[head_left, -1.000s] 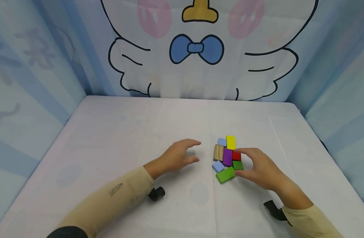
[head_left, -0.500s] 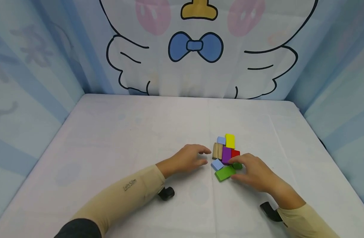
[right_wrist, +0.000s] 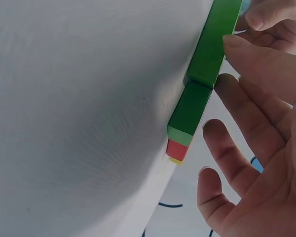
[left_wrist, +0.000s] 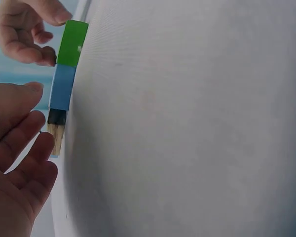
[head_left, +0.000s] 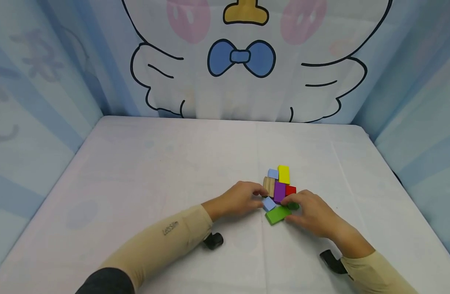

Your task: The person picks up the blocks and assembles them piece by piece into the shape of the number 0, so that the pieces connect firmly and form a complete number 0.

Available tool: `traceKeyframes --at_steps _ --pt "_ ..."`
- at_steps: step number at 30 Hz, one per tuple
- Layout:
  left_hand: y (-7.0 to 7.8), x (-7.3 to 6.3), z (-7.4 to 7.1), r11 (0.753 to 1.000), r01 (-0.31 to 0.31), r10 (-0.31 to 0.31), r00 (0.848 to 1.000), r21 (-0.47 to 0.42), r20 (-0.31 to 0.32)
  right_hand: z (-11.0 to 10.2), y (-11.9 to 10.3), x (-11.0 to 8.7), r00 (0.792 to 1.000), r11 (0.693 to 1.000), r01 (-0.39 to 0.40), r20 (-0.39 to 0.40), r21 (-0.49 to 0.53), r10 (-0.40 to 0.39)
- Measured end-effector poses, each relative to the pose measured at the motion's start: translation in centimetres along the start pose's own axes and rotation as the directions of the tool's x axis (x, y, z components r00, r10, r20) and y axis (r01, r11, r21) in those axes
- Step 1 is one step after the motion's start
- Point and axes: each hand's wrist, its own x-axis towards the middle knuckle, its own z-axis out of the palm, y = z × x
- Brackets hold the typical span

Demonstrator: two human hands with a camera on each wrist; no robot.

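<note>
From a distance I am viewing a cartoon-printed backdrop (head_left: pixel 243 98) behind a white-covered table (head_left: pixel 166 163). The left hand (head_left: pixel 239 199), thumb and fingers parted, is hovering beside the wooden block (head_left: pixel 269 184). The right hand (head_left: pixel 313 212) is touching the light green block (head_left: pixel 277 215); whether it is pinching, I cannot tell. That block is lying at the cluster's near end, the yellow block (head_left: pixel 284 174) at the far end. Between them are lying the purple block (head_left: pixel 279 192), dark green block (head_left: pixel 294 206), red block (head_left: pixel 291 190) and near light-blue block (head_left: pixel 269 204).

The tan wood (head_left: pixel 269 185) looks grained, the white tablecloth (head_left: pixel 166 163) matt.
</note>
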Motion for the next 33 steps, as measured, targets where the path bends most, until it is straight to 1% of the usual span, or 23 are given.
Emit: traceKeyframes --at_steps 8,12,18,23,26,33 --pt "0.25 0.43 0.39 1.0 -0.013 0.013 1.0 0.019 0.002 0.19 0.12 0.04 0.999 1.0 0.017 -0.029 -0.016 -0.017" --pt "0.37 0.55 0.46 1.0 -0.011 0.01 1.0 0.013 0.006 0.24 0.18 0.04 0.999 0.999 0.024 -0.039 -0.021 -0.024" --pt "0.58 0.65 0.48 1.0 -0.007 0.007 1.0 0.023 0.003 0.28 0.37 -0.01 0.999 1.0 0.016 -0.049 -0.025 -0.017" --pt "0.69 0.81 0.46 0.999 -0.007 0.007 1.0 0.032 0.005 0.17 0.29 -0.03 0.999 1.0 -0.014 -0.034 -0.023 0.013" --pt "0.77 0.86 0.44 1.0 0.0 0.0 1.0 0.022 0.01 0.08 0.16 -0.05 0.999 0.999 -0.029 -0.016 -0.021 0.029" --pt "0.9 1.02 0.57 1.0 -0.004 0.004 1.0 0.005 0.024 -0.02 -0.05 0.0 0.999 0.998 -0.045 0.004 -0.051 0.045"
